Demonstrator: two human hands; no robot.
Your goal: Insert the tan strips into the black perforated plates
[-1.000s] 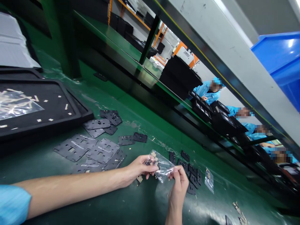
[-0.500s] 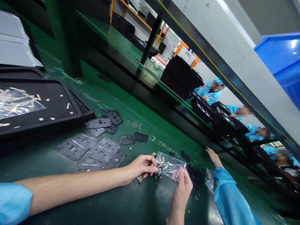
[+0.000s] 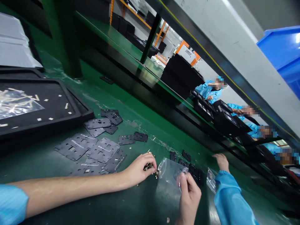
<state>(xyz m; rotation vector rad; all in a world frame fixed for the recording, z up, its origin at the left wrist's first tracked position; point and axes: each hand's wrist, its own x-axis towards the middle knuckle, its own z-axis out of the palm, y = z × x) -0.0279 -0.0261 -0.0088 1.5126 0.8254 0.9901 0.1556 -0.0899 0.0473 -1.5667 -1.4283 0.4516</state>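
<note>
My right hand (image 3: 190, 195) pinches the edge of a clear plastic bag (image 3: 167, 181) between thumb and fingers. The bag hangs over the green tabletop, and I see no parts inside it. Beside the bag, my left hand (image 3: 144, 167) is curled over a small pile of light and dark little parts (image 3: 156, 175), thumb and fingertips pressed together. What those fingertips hold is too small to make out. Small black plates (image 3: 186, 155) lie just beyond the bag. Larger black plates with cutouts (image 3: 103, 149) overlap in a heap above my left forearm.
A black tray (image 3: 58, 117) at the left holds a bag of pale strips (image 3: 20, 103) and loose bits. A co-worker's hand (image 3: 222, 162) rests at right beside another small bag (image 3: 211, 180). A green post (image 3: 62, 40) and a blue bin (image 3: 281, 50) stand around the bench.
The bag has swung down and spread; the parts seen in it before no longer show. My left hand has let go of it. My right hand moved slightly right and down.
</note>
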